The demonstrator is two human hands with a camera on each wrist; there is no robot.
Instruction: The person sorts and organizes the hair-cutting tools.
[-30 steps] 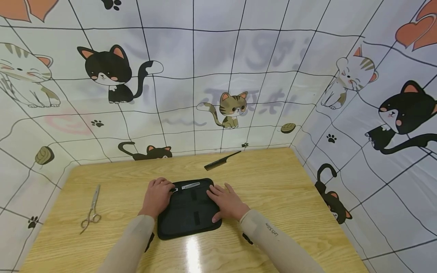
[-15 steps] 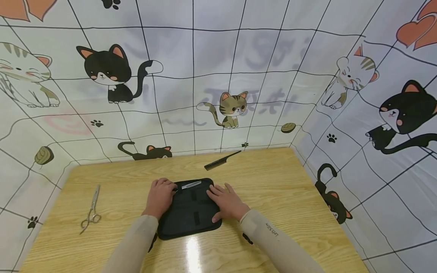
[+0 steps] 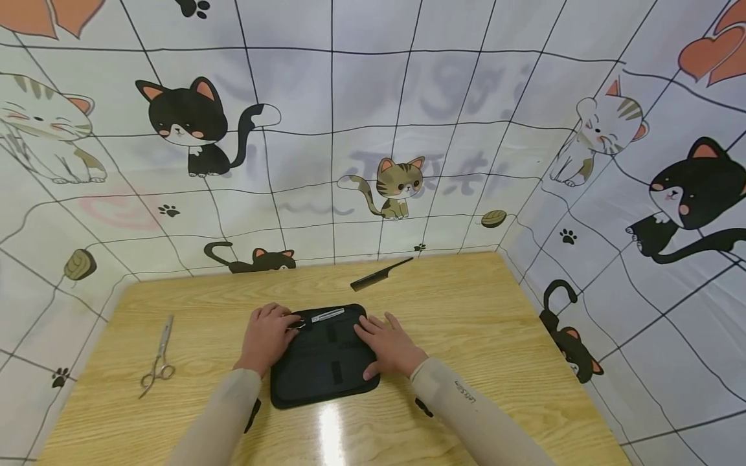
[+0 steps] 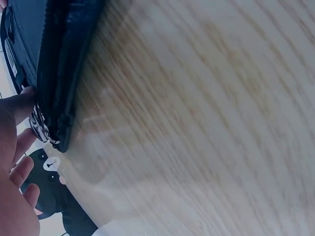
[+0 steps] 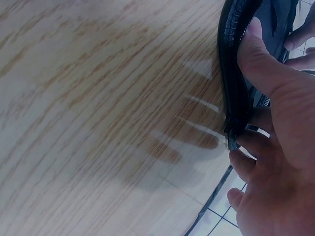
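Note:
A black zippered case point(image 3: 320, 362) lies flat on the table between both hands. Near its top edge a silver pair of scissors point(image 3: 328, 315) lies across it, the middle passing under a dark strap. My left hand point(image 3: 267, 338) pinches the scissors' handle at the case's top left; shiny finger rings point(image 4: 39, 124) show between thumb and fingers in the left wrist view. On the right side, my right hand point(image 3: 392, 346) rests on the case with fairly straight, spread fingers. Its thumb point(image 5: 253, 54) lies on the zipped edge in the right wrist view.
Another silver pair of scissors point(image 3: 158, 359) lies on the wooden table point(image 3: 478, 336) at the left. Behind the case is a black tail comb point(image 3: 373, 279). Cloth walls with printed cats point(image 3: 401, 184) enclose the table's back and sides.
My left hand has shifted slightly right, then back left, at the scissors' handle, and a ring shows again beside the fingers. The right hand and the case have stayed in place.

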